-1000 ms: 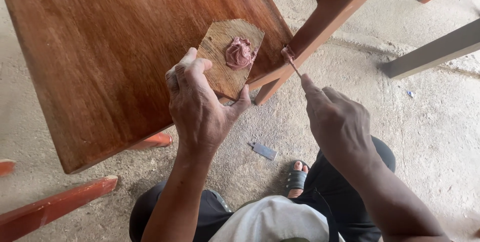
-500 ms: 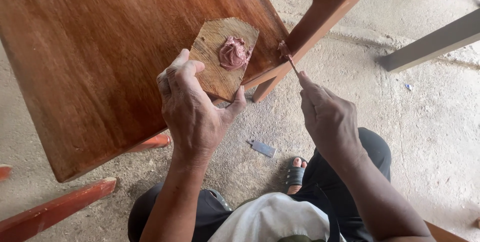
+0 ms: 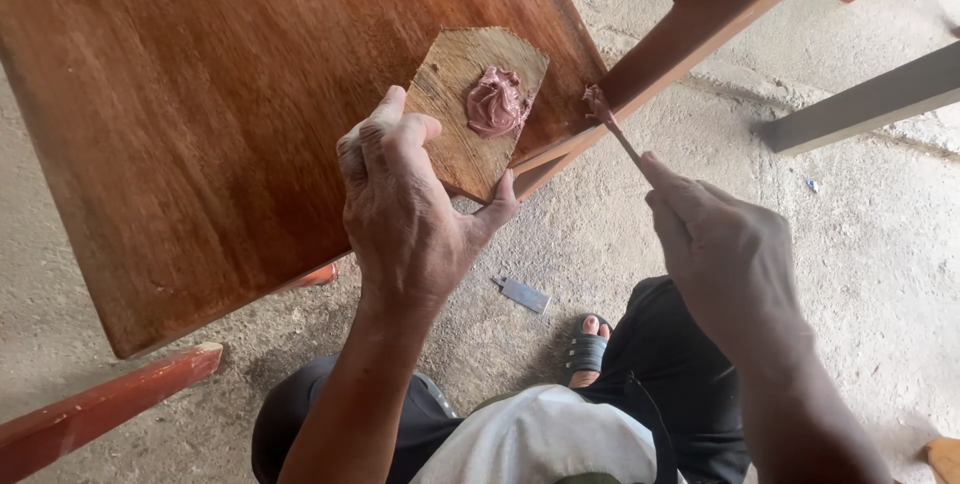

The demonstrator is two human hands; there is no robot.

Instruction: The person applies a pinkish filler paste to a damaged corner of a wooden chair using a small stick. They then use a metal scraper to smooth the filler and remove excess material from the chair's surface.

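Observation:
My left hand point(image 3: 405, 209) grips a small rough plywood scrap point(image 3: 458, 114) by its near edge, held flat over a large red-brown wooden panel point(image 3: 220, 94). A lump of pinkish-brown putty point(image 3: 496, 102) sits on the scrap. My right hand point(image 3: 725, 249) holds a thin putty knife point(image 3: 612, 126), its tip loaded with putty and pressed against the corner where the panel meets a red-brown wooden rail point(image 3: 700, 29).
A small flat metal blade point(image 3: 524, 294) lies on the concrete floor point(image 3: 860, 244) below the panel. My sandalled foot point(image 3: 586, 349) and dark trousers are underneath. A red wooden bar point(image 3: 100, 406) lies at lower left; grey and red beams cross the upper right.
My right hand has moved the putty knife's tip a little left and up onto the joint at the panel's corner. The left hand and scrap stay nearly still.

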